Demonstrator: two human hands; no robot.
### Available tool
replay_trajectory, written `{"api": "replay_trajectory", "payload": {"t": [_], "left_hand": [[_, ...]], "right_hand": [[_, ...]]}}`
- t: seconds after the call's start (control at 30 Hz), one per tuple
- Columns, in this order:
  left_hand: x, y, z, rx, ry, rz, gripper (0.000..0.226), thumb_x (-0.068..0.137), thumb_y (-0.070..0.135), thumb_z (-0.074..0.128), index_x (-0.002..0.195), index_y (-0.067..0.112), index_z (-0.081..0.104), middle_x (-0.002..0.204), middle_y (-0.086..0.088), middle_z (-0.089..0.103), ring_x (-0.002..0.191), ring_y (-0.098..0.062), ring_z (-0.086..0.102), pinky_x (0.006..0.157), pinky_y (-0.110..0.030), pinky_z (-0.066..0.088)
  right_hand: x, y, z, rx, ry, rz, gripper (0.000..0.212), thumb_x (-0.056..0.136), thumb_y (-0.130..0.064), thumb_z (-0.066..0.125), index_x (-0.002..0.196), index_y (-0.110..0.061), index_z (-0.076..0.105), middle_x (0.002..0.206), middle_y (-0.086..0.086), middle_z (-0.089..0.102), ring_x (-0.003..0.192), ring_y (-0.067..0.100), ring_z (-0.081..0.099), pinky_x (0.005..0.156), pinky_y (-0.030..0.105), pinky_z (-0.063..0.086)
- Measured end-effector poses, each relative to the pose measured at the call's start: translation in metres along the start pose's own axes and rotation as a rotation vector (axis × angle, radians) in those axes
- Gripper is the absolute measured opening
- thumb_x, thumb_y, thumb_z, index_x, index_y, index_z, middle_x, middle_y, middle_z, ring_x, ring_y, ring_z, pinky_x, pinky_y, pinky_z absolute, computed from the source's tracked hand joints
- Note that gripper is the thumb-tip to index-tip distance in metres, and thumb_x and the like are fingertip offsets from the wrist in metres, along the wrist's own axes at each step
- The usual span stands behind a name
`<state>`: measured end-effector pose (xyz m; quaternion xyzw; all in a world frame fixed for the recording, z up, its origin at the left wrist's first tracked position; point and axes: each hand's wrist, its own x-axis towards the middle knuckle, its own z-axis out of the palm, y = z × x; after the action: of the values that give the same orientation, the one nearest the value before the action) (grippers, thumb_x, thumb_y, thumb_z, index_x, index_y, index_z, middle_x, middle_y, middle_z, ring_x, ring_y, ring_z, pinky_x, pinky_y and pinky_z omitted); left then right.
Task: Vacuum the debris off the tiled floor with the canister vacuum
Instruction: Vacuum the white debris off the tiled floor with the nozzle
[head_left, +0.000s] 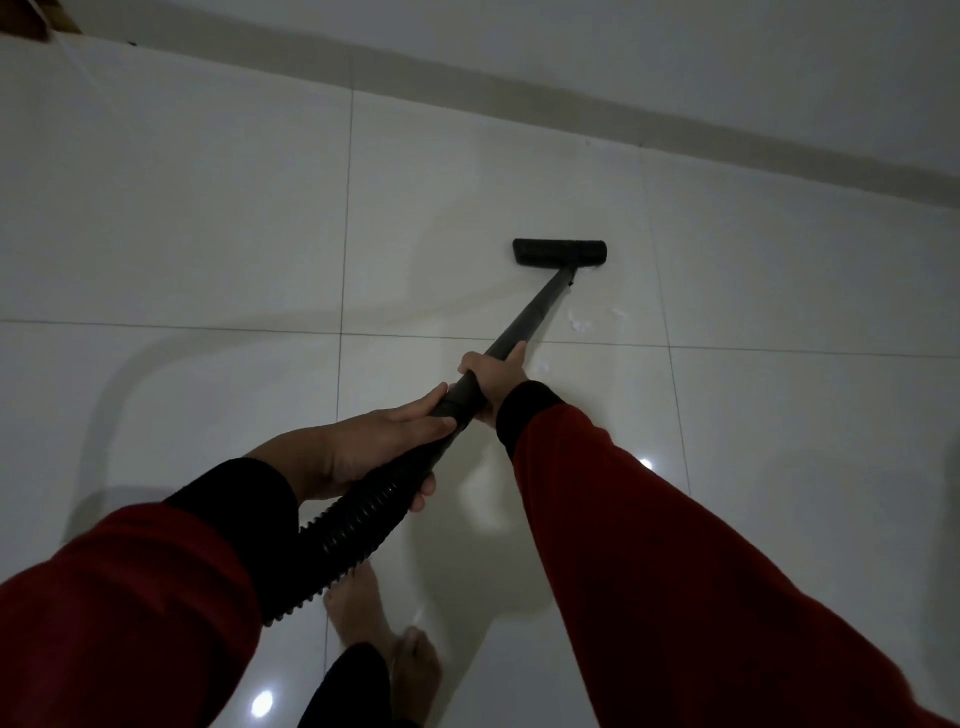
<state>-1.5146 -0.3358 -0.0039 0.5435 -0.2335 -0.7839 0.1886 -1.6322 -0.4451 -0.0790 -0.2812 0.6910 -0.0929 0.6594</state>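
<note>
A black vacuum wand slants from my hands down to a flat black floor nozzle resting on the glossy white tiled floor. My right hand grips the wand further along. My left hand holds the handle end where the ribbed black hose joins. Small white debris bits lie on the tile just right of the wand, behind the nozzle. The canister itself is out of view.
A beige skirting and a pale wall run across the top, a little beyond the nozzle. My bare foot stands below the hose. A brown object shows in the top left corner.
</note>
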Motion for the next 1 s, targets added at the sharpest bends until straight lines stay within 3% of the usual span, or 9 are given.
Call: {"api": "replay_trajectory", "payload": {"t": [0.7, 1.0], "left_hand": [[-0.056, -0.063, 0.066, 0.012, 0.035, -0.034, 0.059, 0.098, 0.034, 0.042, 0.146, 0.048, 0.012, 0.057, -0.006, 0.061, 0.046, -0.016, 0.06, 0.043, -0.02, 0.048], [-0.069, -0.091, 0.068, 0.017, -0.021, -0.047, 0.061, 0.097, 0.036, 0.042, 0.147, 0.049, 0.009, 0.056, -0.005, 0.062, 0.047, -0.015, 0.06, 0.045, -0.022, 0.049]], "right_hand": [[-0.061, 0.081, -0.023, 0.029, -0.043, 0.031, 0.103, 0.082, -0.004, 0.052, 0.147, -0.041, -0.02, 0.09, 0.008, 0.051, 0.106, 0.035, 0.061, 0.092, 0.053, 0.052], [-0.078, 0.112, -0.018, 0.072, -0.008, 0.022, 0.103, 0.083, -0.002, 0.051, 0.147, -0.041, -0.02, 0.088, 0.01, 0.053, 0.08, 0.025, 0.056, 0.092, 0.052, 0.052]]}}
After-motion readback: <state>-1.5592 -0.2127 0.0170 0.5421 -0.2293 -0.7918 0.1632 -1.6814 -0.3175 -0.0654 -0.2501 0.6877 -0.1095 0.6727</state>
